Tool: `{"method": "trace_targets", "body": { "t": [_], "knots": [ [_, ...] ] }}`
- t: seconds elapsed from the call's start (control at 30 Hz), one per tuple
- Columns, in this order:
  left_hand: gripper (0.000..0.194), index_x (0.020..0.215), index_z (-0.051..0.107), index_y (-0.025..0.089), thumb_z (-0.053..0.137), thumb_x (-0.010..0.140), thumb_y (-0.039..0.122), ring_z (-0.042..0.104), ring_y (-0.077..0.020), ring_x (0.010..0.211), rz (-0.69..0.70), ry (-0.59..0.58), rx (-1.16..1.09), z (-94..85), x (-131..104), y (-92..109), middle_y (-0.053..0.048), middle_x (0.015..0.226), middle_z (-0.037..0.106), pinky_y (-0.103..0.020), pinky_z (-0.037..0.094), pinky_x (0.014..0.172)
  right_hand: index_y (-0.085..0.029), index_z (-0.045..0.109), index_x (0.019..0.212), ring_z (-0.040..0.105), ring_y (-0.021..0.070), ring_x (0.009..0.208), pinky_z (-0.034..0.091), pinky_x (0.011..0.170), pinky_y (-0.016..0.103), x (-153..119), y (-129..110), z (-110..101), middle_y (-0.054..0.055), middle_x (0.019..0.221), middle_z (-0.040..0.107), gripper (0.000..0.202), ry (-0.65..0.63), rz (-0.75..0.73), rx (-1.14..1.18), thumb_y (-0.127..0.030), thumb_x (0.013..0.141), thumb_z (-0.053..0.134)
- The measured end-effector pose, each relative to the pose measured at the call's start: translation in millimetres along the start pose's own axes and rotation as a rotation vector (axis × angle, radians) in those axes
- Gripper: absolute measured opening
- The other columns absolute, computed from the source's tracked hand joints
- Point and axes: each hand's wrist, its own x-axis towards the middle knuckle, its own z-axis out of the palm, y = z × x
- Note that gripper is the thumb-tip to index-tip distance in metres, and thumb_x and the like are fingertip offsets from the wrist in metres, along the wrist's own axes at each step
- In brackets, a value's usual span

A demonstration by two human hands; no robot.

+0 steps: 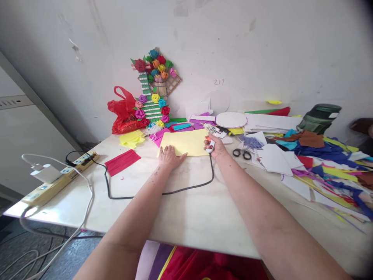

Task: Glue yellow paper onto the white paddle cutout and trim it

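Note:
A sheet of pale yellow paper (188,143) lies flat on the white table. My left hand (169,157) rests on its lower left part with the fingers spread and nothing held. At the sheet's right edge, my right hand (217,146) is closed around a white glue gun (210,147). A black cord (212,175) runs from the bottom of its handle, passes under my left forearm and leads to the left. My fingers cover part of the grip. Just right of that hand lie black-handled scissors (241,154).
On the left is a power strip (52,190) with a white charger (46,173). Dark red crepe paper (122,161) lies nearby. A paper-flower decoration (153,97) and red plastic bag (124,112) stand at the back. Coloured scraps (329,167) and a green bottle (319,119) occupy the right.

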Motion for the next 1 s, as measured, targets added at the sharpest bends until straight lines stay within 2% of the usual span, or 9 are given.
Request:
{"method": "trace_targets", "body": {
  "t": [0.13, 0.23, 0.33, 0.47, 0.6, 0.8, 1.0],
  "knots": [
    [0.082, 0.126, 0.040, 0.013, 0.017, 0.073, 0.070, 0.025, -0.0272, 0.125, 0.008, -0.003, 0.009, -1.3, -1.6, -0.8, -0.013, 0.130, 0.042, -0.045, 0.005, 0.103, -0.016, 0.050, 0.067, 0.035, 0.0046, 0.031, 0.035, 0.036, 0.020, 0.0, -0.2, 0.2, -0.003, 0.046, 0.050, 0.018, -0.010, 0.000, -0.004, -0.032, 0.069, 0.058],
    [0.078, 0.127, 0.040, 0.015, 0.016, 0.075, 0.068, 0.018, -0.0260, 0.129, 0.069, 0.009, -0.003, -0.4, -2.8, 1.7, -0.012, 0.133, 0.039, -0.045, 0.002, 0.103, -0.017, 0.049, 0.067, 0.035, 0.0045, 0.031, 0.035, 0.036, 0.020, 0.5, 0.0, -0.1, -0.003, 0.046, 0.051, 0.019, -0.012, 0.001, -0.001, -0.033, 0.069, 0.059],
    [0.075, 0.129, 0.037, 0.014, 0.015, 0.078, 0.065, 0.021, -0.0231, 0.128, 0.141, -0.019, -0.044, 1.2, -2.9, 5.0, -0.011, 0.136, 0.035, -0.042, 0.006, 0.104, -0.017, 0.049, 0.067, 0.036, 0.0046, 0.031, 0.035, 0.036, 0.020, 0.8, 0.1, -0.3, -0.003, 0.047, 0.051, 0.019, -0.017, -0.001, -0.005, -0.033, 0.068, 0.059],
    [0.076, 0.128, 0.037, 0.011, 0.019, 0.078, 0.065, 0.026, -0.0225, 0.126, 0.152, -0.039, -0.082, 2.3, -1.2, 5.1, -0.012, 0.135, 0.037, -0.038, 0.016, 0.103, -0.017, 0.049, 0.067, 0.036, 0.0045, 0.032, 0.035, 0.036, 0.020, -0.4, 0.1, 0.4, -0.004, 0.047, 0.051, 0.020, -0.019, -0.001, -0.004, -0.034, 0.068, 0.060],
    [0.073, 0.126, 0.039, 0.014, 0.022, 0.077, 0.066, 0.028, -0.0222, 0.125, 0.166, -0.046, -0.110, 1.8, 0.0, 3.0, -0.011, 0.133, 0.039, -0.033, 0.023, 0.100, -0.017, 0.049, 0.067, 0.036, 0.0045, 0.032, 0.035, 0.036, 0.020, -1.8, 0.1, 1.9, -0.004, 0.047, 0.051, 0.018, -0.014, 0.003, 0.008, -0.031, 0.068, 0.060],
    [0.065, 0.125, 0.041, 0.022, 0.021, 0.079, 0.063, 0.030, -0.0211, 0.124, 0.201, -0.026, -0.100, 0.7, -0.5, 3.0, -0.007, 0.130, 0.042, -0.033, 0.024, 0.099, -0.016, 0.050, 0.068, 0.035, 0.0043, 0.031, 0.035, 0.036, 0.020, 1.7, 0.5, -0.2, -0.004, 0.047, 0.051, 0.020, -0.026, -0.004, 0.005, -0.034, 0.068, 0.060],
    [0.064, 0.126, 0.041, 0.024, 0.023, 0.079, 0.064, 0.027, -0.0232, 0.125, 0.180, -0.092, -0.091, 0.1, 3.0, 2.4, -0.008, 0.134, 0.037, -0.036, 0.023, 0.099, -0.017, 0.050, 0.068, 0.036, 0.0044, 0.032, 0.035, 0.037, 0.020, 3.9, 1.8, -2.8, -0.003, 0.048, 0.051, 0.019, -0.035, 0.001, 0.009, -0.033, 0.069, 0.059]
  ]
}}
